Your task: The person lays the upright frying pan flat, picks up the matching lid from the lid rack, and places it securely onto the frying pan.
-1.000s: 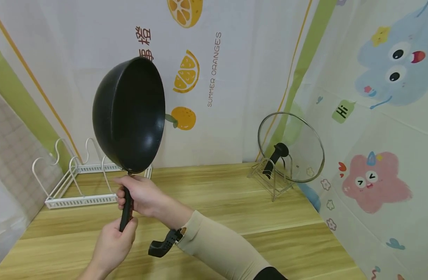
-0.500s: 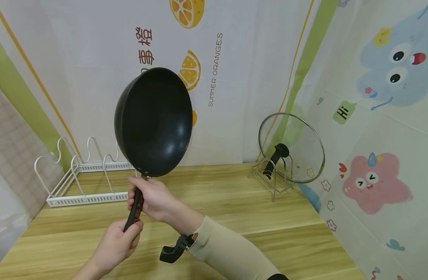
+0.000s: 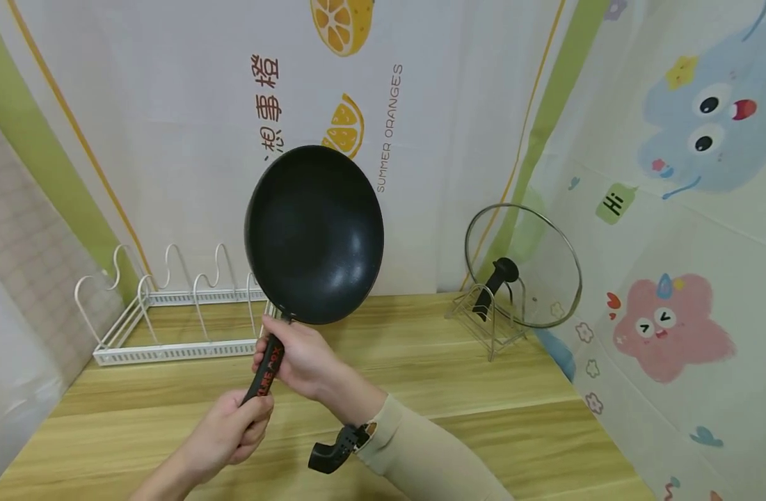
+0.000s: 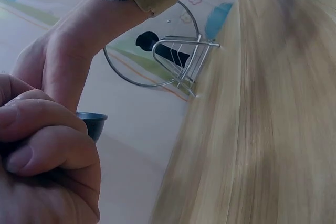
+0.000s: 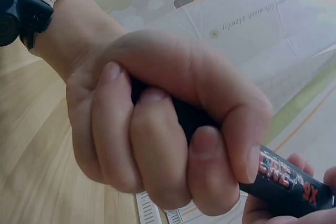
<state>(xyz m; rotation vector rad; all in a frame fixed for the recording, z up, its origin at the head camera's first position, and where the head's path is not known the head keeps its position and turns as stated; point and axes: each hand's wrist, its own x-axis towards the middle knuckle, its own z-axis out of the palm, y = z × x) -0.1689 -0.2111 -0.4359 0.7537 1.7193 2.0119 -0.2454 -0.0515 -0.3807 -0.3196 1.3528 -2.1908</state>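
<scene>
Above the table in the head view, both hands hold up a black wok [image 3: 314, 236], its dark inside facing me. My right hand [image 3: 307, 365] grips the black handle [image 3: 268, 365] just below the bowl. Lower down, my left hand [image 3: 227, 431] curls round the handle's end. Red letters show on the handle between the hands. The right wrist view has the left hand [image 5: 163, 124] with its fingers wrapped round the handle, and part of the right hand at the lower right edge. Only a piece of the wok's rim [image 4: 93, 121] peeks out in the left wrist view.
A white dish rack [image 3: 182, 350] with curved bars stands on the wooden table [image 3: 420, 390] at the left, partly behind the wok. At the right, a small wire stand [image 3: 491, 341] holds a glass lid [image 3: 545, 271] with a black knob upright. Printed sheets hang around the table.
The wok has moved right and lower, turning so its inside faces me more fully. Both hands have shifted right with it, keeping their grip. The lid and racks stay put.
</scene>
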